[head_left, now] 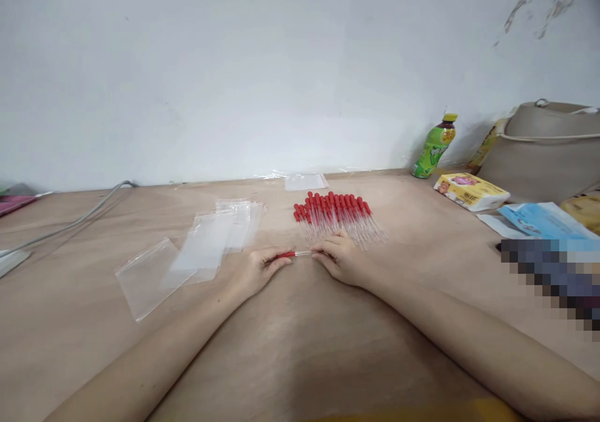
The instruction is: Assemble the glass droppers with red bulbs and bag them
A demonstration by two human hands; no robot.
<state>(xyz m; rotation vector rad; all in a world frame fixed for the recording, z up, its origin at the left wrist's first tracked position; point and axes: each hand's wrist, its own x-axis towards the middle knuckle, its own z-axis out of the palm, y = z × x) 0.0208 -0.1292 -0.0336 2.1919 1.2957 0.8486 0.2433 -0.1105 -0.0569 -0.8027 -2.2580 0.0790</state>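
Between my two hands lies one dropper (302, 253) with a red bulb and a clear, thin tube, held level just above the brown table. My left hand (265, 267) is closed on its red end. The fingers of my right hand (338, 258) pinch the clear end. Just beyond my right hand, a pile of red-topped droppers (335, 212) lies side by side, bulbs toward the wall. Clear plastic bags (201, 244) overlap on the table beyond my left hand, and one bag (152, 278) lies nearer and farther left.
Near the wall lies another flat bag (304, 182). At the right are a green bottle (432, 150), a yellow tissue pack (471, 190), a blue packet (546, 219), a beige handbag (546, 153) and a blurred dark object (553, 272). A grey cable (84, 219) crosses the left side.
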